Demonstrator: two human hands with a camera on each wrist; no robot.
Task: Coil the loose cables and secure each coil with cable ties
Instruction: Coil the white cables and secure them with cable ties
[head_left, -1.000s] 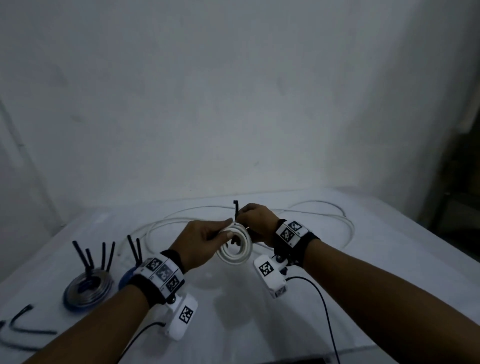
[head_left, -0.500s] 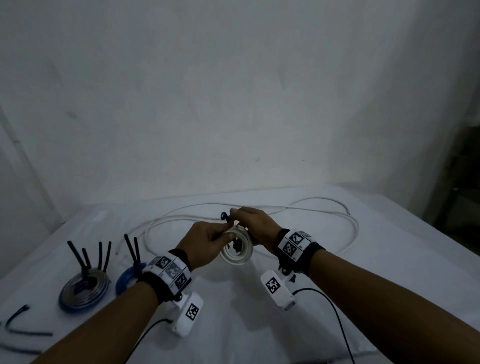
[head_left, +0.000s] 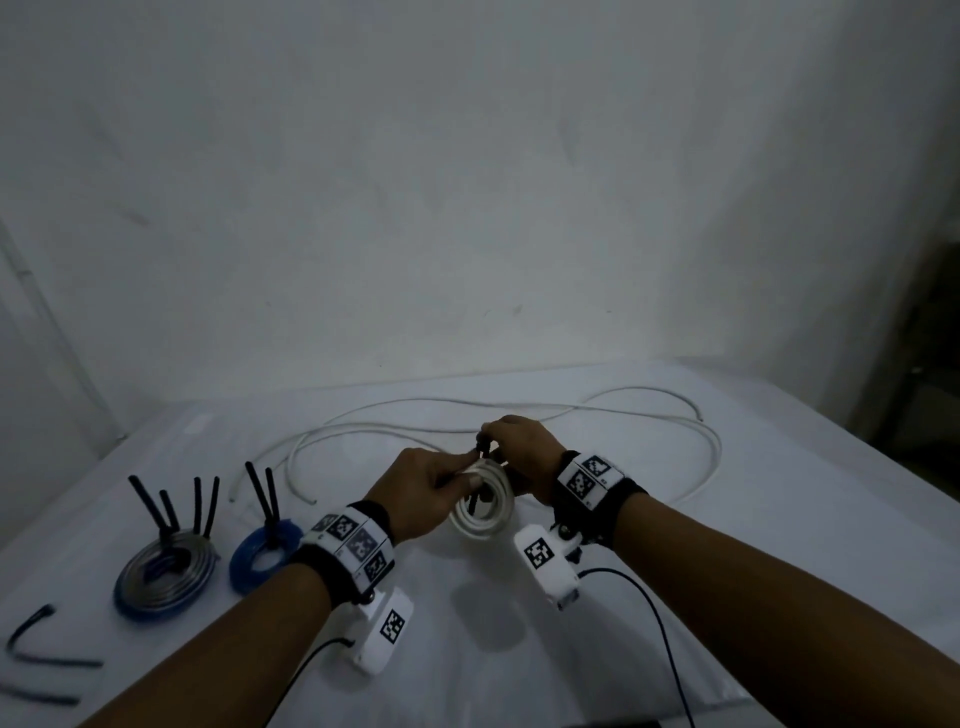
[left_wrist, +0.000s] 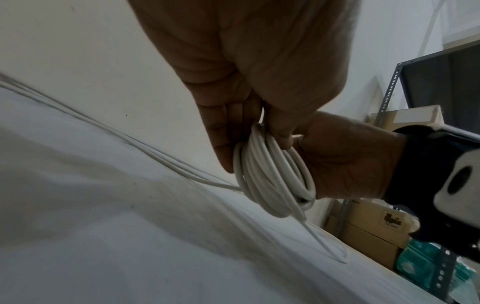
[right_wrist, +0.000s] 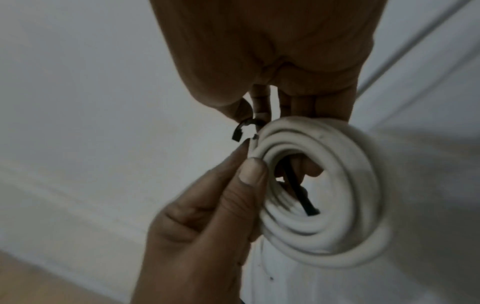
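A white cable coil (head_left: 485, 512) (left_wrist: 272, 181) (right_wrist: 324, 185) is held upright above the table between both hands. My left hand (head_left: 423, 488) (right_wrist: 207, 216) pinches the coil's left side with thumb and forefinger. My right hand (head_left: 522, 457) (left_wrist: 345, 164) holds the coil's top and bends a black cable tie (right_wrist: 240, 131) over it. The tie's other end (right_wrist: 301, 197) hangs through the coil's middle. In the head view the tie (head_left: 480, 449) shows as a small dark loop between the fingertips.
A long loose white cable (head_left: 519, 415) lies in loops across the far table. At left sit a grey-blue coil (head_left: 163, 577) and a blue coil (head_left: 262, 551), each with black ties sticking up. Spare black ties (head_left: 31, 639) lie at the near-left edge. Shelving with boxes (left_wrist: 376, 232) stands to the right.
The black tie stood upright above the coil; now it is bent down over the coil's top, its end through the middle. Both hands have stayed on the coil.
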